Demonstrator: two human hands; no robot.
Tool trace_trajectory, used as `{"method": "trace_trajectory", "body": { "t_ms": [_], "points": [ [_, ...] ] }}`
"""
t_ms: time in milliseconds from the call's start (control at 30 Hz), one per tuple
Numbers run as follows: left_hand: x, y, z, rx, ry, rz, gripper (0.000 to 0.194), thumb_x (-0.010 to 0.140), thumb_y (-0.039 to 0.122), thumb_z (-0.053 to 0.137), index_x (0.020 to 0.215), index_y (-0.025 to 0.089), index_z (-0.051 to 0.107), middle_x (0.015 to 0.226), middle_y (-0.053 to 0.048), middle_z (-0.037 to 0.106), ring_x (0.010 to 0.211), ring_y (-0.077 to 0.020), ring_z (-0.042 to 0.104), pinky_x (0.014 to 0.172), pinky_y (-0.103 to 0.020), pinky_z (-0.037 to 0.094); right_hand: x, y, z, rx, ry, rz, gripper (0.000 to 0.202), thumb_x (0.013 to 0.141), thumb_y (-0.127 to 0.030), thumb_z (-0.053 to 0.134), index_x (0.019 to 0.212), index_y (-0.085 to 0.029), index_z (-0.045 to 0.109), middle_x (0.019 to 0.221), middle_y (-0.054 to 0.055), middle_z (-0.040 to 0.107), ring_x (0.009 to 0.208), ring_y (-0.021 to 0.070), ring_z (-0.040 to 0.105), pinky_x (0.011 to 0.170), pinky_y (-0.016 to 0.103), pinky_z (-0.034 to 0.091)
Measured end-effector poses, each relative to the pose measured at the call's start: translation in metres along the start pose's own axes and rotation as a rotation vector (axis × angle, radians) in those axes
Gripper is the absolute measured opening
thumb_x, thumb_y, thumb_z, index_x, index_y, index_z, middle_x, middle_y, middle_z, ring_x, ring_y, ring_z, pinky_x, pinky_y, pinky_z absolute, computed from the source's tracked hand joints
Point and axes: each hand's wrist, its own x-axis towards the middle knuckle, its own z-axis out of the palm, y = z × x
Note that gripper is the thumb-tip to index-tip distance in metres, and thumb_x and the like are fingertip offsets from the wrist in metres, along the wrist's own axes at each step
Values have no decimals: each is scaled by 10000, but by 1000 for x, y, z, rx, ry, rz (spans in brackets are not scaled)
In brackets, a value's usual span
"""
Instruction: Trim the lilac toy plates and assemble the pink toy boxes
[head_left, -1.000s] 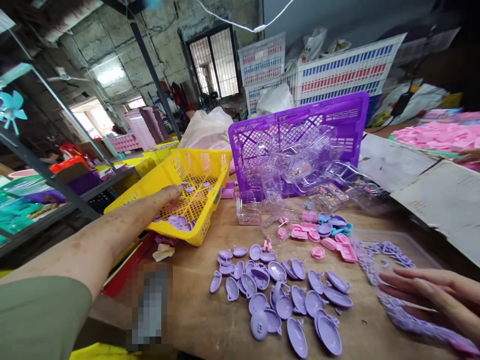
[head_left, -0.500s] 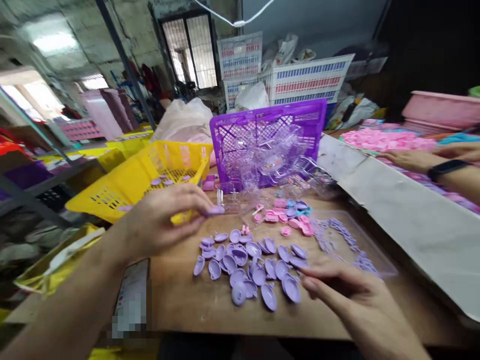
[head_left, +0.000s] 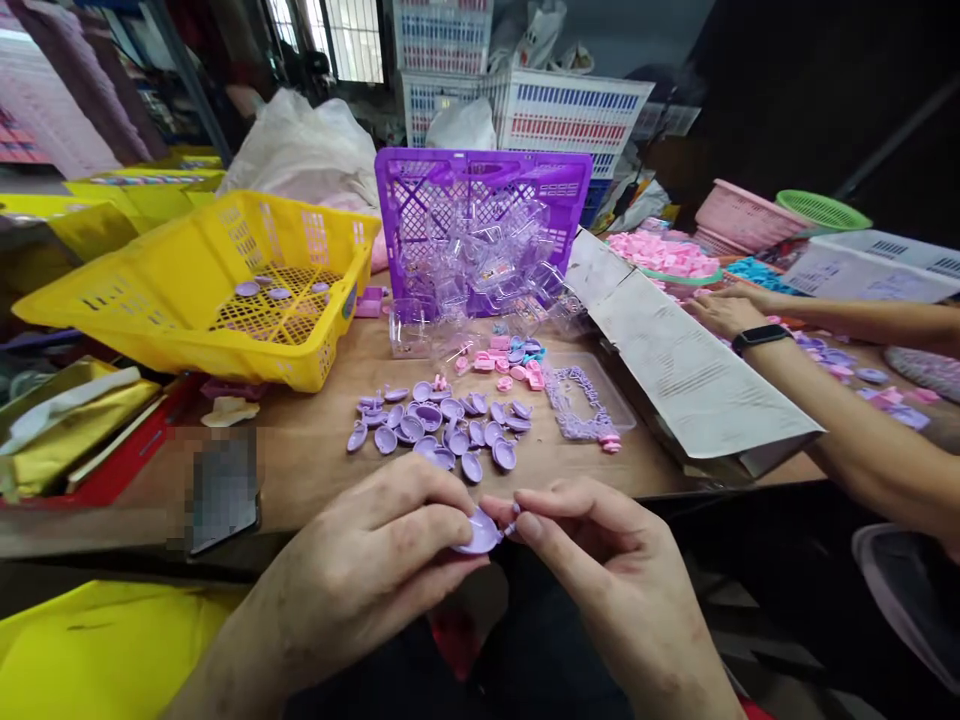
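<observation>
Left grip (head_left: 390,560): thumb and fingers pinch a purple dish (head_left: 480,533) by its near side, just off the table's front edge.
Right grip (head_left: 607,570): fingertips press together on a small purple piece (head_left: 514,515) at the dish's rim; whether the two are joined cannot be told.
Table (head_left: 319,460): bare brown wood around the scattered parts.
Loose dishes (head_left: 411,428): a purple cluster just beyond the hands, some overlapping.
Clear tray (head_left: 613,395): right of the cluster, with tiny purple pieces (head_left: 562,400) inside.
Yellow basket (head_left: 330,360): on the left, tilted, a few purple dishes on its mesh floor.
Pink parts (head_left: 486,362): behind the cluster.
Purple basket (head_left: 487,160): on its side, clear boxes (head_left: 487,265) heaped against it.
Co-worker's hand (head_left: 724,312): far right, beyond a pale board (head_left: 675,360).
</observation>
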Motion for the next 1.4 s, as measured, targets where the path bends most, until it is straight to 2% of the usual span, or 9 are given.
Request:
{"method": "trace_trajectory", "body": {
  "t_ms": [167, 367, 600, 833, 967, 1067, 1233, 1333, 1400],
  "points": [
    [-4, 15, -6, 24, -19, -22, 241, 1015, 60, 739, 1194, 200, 661, 1106, -64, 722, 999, -146, 726, 907, -223, 623, -10, -7, 7, -15, -26, -12, 50, 926, -288, 922, 934, -331, 899, 923, 15, 866, 800, 163, 841, 748, 177, 674],
    [-12, 21, -9, 54, -29, -19, 210, 1031, 83, 724, 1198, 188, 649, 1128, -86, 717, 1026, -165, 716, 916, -240, 616, -15, -14, 9, -76, -55, -14, 36, 934, -297, 908, 916, -300, 878, 910, 15, 860, 818, 164, 840, 757, 170, 670],
    [-10, 19, -7, 87, -41, 36, 139, 1078, 121, 661, 1188, 195, 619, 1082, -79, 763, 1009, -178, 741, 924, -260, 635, -18, -18, 6, -173, -98, -25, 34, 949, -273, 880, 921, -287, 866, 932, 1, 855, 882, 177, 851, 814, 177, 678],
    [-15, 15, 0, 78, -30, 35, 102, 1089, 106, 636, 1160, 177, 618, 1056, -67, 757, 974, -167, 717, 898, -259, 619, -25, -18, 16, -276, -33, 24, 125, 950, -304, 851, 834, -258, 844, 826, -6, 828, 723, 146, 806, 677, 136, 641],
    [-18, 7, 1, 76, -24, -6, 119, 1085, 108, 648, 1177, 180, 626, 1102, -68, 753, 1027, -166, 720, 944, -255, 610, -20, -12, 15, -255, -61, 38, 88, 975, -376, 853, 997, -300, 892, 935, 11, 863, 839, 164, 844, 773, 157, 668],
    [-18, -6, -2, 84, -13, -50, 189, 1067, 55, 631, 1201, 188, 635, 1135, -67, 736, 1054, -157, 720, 966, -250, 605, -1, -9, -12, -283, -71, 15, 276, 1047, -494, 775, 1249, -322, 851, 1043, 49, 874, 950, 193, 857, 872, 236, 696],
    [-17, -25, -6, 146, 7, -86, 242, 1056, 49, 602, 1234, 204, 658, 1246, -79, 717, 1125, -153, 744, 1017, -245, 604, 81, 5, -103, -616, 178, -103, 520, 1042, -636, 682, 1318, -207, 782, 1046, 131, 861, 957, 271, 855, 832, 357, 723],
    [-20, -43, -8, 197, 20, -78, 247, 1064, 64, 602, 1244, 214, 684, 1284, -76, 712, 1150, -142, 753, 1034, -214, 597, 134, 20, -146, -954, 109, -110, 491, 1046, -563, 575, 1227, -169, 806, 1059, 163, 856, 939, 307, 851, 817, 407, 709],
    [-22, -67, -7, 238, 28, -57, 273, 1071, 69, 596, 1274, 222, 694, 1314, -73, 715, 1181, -139, 756, 1054, -202, 592, 158, 30, -160, -1100, 59, -98, 385, 1011, -447, 589, 1138, -184, 840, 1087, 153, 856, 956, 307, 843, 866, 414, 686]
  ]
}}
